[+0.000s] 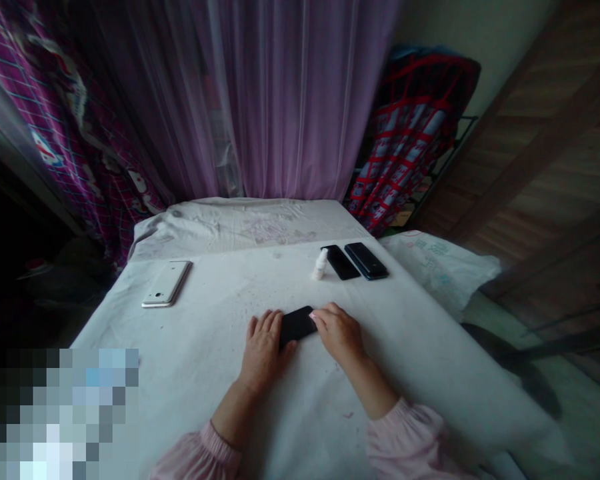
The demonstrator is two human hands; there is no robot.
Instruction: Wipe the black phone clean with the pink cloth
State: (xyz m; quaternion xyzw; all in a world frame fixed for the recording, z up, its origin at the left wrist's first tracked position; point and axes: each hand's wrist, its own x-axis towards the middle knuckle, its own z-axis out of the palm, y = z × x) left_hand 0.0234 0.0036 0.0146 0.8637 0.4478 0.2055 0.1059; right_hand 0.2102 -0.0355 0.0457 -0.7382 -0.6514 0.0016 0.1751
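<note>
On the left of the table (207, 370), a white phone (167, 283) lies back up, its small marks too tiny to read. Next, the left hand (263, 347) holds the left end of a black phone (296, 325) lying near the middle of the table, fingers close together and thumb along the near edge. A small white bottle (319, 267) stands beyond it, its label unreadable. The right hand (341, 330) has its fingers bunched at the black phone's right end; what they pinch, I cannot tell. Two dark phones (343, 263) (368, 261) lie side by side past the bottle.

A pale, wrinkled cloth (220, 223) with faded print covers the table. Around it, left to right: purple checked fabric (93, 150), mauve curtains (300, 100), red checked fabric (405, 127), a plastic bag (437, 263) with blurred green and red lettering, and brown wooden panels (540, 150).
</note>
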